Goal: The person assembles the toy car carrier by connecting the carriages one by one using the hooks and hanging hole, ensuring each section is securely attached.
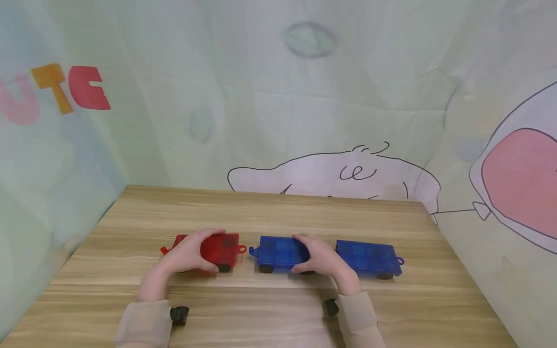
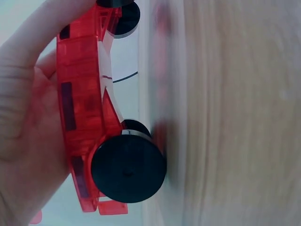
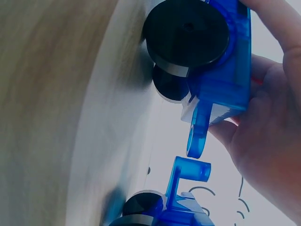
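The left hand [image 1: 188, 252] grips the red car [image 1: 224, 247], the right hand [image 1: 323, 259] the middle blue car [image 1: 278, 250], lengthwise along the worktop [image 1: 243, 314]'s far edge, ring [image 1: 239, 249] just short of hook [image 1: 255, 252].

head view: my left grip [image 1: 189, 252] hides part of the red car [image 1: 221, 247]; my right grip [image 1: 321, 257] covers the right end of the middle blue car [image 1: 278, 251]. right wrist view: the lower edge cuts off the other blue car [image 3: 182, 218].

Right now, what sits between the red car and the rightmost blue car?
The middle blue car, held by the right hand, sits there; the head view shows it.
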Demonstrator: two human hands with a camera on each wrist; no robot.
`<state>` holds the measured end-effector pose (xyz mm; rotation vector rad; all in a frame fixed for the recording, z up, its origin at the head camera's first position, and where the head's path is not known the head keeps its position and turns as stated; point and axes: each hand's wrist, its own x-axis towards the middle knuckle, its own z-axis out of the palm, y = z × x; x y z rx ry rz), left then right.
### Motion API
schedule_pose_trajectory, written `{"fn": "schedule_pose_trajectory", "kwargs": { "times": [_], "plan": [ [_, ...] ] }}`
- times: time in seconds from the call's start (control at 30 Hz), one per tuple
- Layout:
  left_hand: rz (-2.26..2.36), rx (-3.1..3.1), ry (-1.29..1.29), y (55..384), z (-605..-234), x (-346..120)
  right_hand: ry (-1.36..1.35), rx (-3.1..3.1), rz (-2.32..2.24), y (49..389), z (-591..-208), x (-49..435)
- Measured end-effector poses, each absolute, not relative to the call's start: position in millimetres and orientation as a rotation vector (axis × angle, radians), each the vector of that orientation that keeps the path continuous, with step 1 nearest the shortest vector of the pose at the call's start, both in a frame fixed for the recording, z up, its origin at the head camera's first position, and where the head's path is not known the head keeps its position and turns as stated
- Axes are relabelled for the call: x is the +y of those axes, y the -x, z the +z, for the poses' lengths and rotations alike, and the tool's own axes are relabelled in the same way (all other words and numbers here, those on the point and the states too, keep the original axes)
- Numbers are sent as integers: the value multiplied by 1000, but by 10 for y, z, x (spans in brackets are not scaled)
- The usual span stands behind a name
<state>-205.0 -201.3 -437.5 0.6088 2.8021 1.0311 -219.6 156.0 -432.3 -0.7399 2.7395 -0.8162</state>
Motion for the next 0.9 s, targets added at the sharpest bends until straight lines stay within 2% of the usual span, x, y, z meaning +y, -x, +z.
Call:
{"fn": "schedule_pose_trajectory", "kwargs": {
  "times": [0.9],
  "plan": [
    [1058,2761,-586,2066,-4367,-1969,798,2758,-726,2178,-4317,1452]
  ]
}}
